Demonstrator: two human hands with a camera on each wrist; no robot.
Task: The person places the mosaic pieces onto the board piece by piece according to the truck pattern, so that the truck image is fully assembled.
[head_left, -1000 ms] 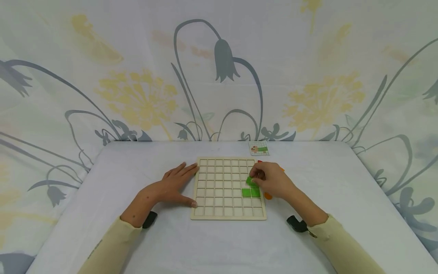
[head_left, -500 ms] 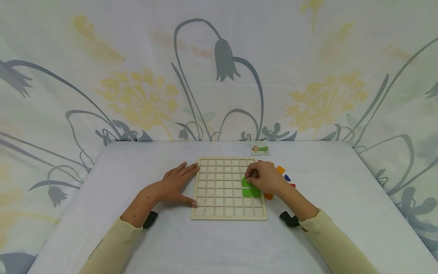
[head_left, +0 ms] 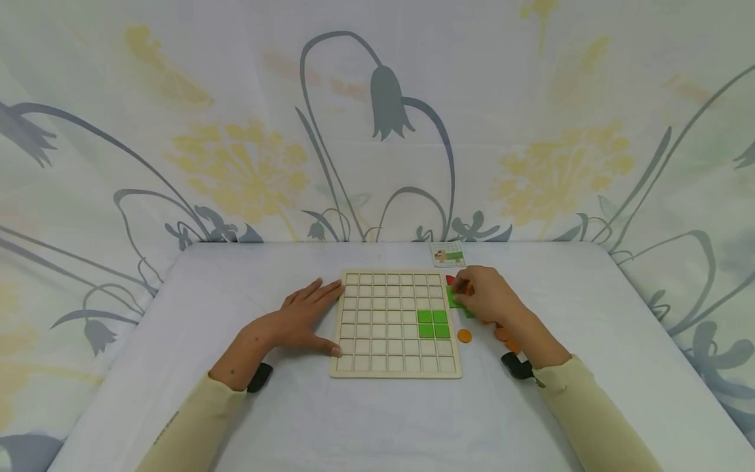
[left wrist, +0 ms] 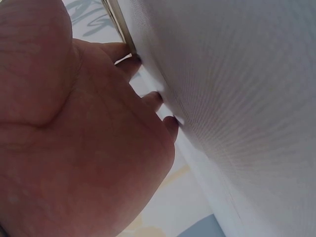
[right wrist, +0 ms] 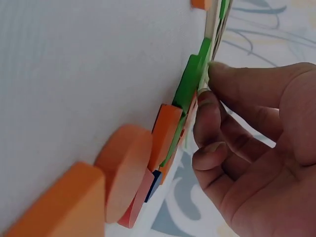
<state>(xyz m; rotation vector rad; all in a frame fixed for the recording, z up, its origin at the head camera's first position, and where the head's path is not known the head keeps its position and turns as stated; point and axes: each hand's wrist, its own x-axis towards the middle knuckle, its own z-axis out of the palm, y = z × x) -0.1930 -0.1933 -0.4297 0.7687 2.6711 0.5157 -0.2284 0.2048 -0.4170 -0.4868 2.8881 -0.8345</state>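
Note:
A pale wooden grid board point(head_left: 396, 375) lies on the white table. Along its left edge rests my left hand point(head_left: 297, 324), fingers spread, fingertips and thumb at the rim. Green square tiles point(head_left: 441, 331) fill a two-by-two block at the right side of the grid. Beyond the right rim, my right hand point(head_left: 485, 295) bends over loose pieces, thumb and index fingertips right at a loose green tile point(head_left: 451, 297). The right wrist view puts these fingertips close against green tiles point(right wrist: 188, 81); I cannot tell whether they pinch one.
A small picture card point(head_left: 448, 254) lies behind the board. Near the right hand are an orange disc point(head_left: 464, 335), a red piece point(head_left: 450, 280) and other orange pieces point(head_left: 512, 344). The right wrist view also shows a dark blue piece point(right wrist: 153, 186). A flower-printed cloth point(head_left: 377, 164) hangs behind the table.
The right hand set a green tile into the grid, completing the two-by-two green block, then moved right to the loose pieces beside the board. The left hand has stayed in place.

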